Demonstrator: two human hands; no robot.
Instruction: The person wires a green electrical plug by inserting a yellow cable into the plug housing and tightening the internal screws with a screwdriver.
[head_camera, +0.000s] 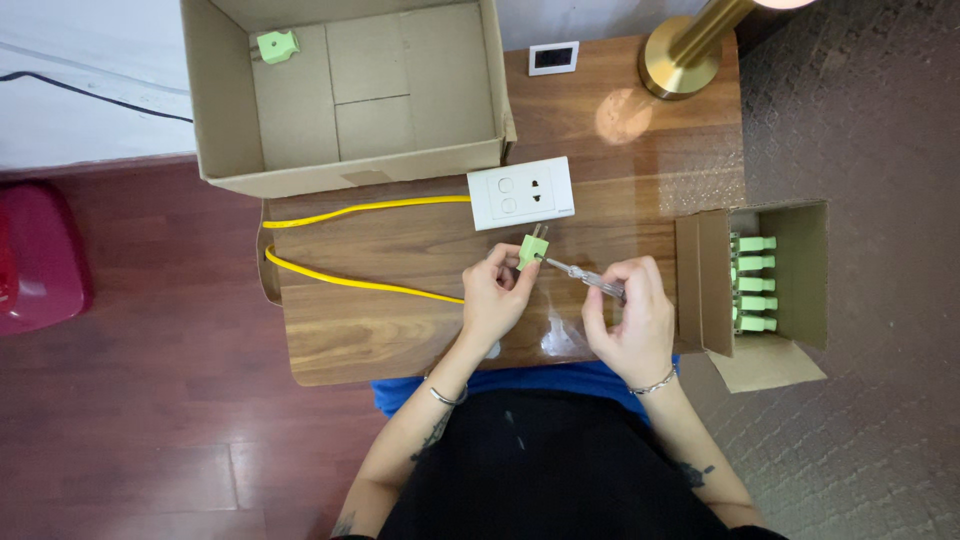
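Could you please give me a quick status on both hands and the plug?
Left hand pinching green plug. Right hand holding screwdriver, tip at the plug. Yellow cable beside left hand; nothing blocking.

The right hand (625, 318) hides the screwdriver's (590, 281) handle; the brass lamp (690, 45) is cut off above.

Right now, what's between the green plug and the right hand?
Head view: only the screwdriver. Its tip meets the green plug held in the left hand; its handle sits in the right hand. Bare wooden table underneath.
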